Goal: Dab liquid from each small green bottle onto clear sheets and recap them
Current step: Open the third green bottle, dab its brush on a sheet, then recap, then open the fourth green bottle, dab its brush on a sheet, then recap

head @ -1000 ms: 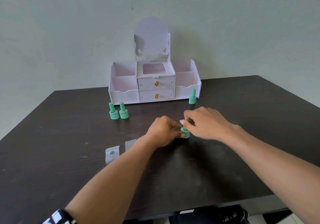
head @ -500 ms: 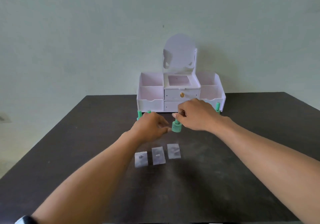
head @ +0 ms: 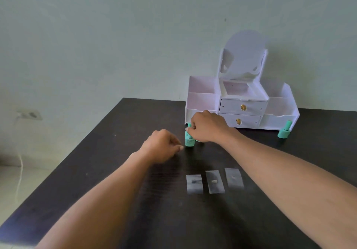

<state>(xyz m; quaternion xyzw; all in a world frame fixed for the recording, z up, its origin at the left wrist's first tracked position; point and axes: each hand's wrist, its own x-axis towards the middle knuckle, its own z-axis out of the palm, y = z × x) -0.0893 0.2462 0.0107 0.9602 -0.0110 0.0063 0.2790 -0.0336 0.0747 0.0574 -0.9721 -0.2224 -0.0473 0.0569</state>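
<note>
A small green bottle [head: 189, 142] stands on the dark table [head: 119, 133] in front of the left end of the organizer. My right hand [head: 207, 127] is closed over its cap from above. My left hand [head: 162, 148] rests just left of the bottle with its fingers curled and nothing in them. Parts of two more green bottles [head: 199, 140] show behind my right hand. Another green bottle [head: 284, 131] stands capped at the organizer's right end. Three clear sheets [head: 214, 181] lie in a row nearer to me, each with a small dab.
A white and pink desk organizer [head: 241, 104] with two drawers and a mirror panel stands at the table's back, against the wall. The table's left edge runs diagonally. A wall socket [head: 31, 114] with a white cable is off to the left.
My right hand has carried the bottle back and left, next to the two bottles by the organizer. My left hand has let go of its base. The view has swung left.
</note>
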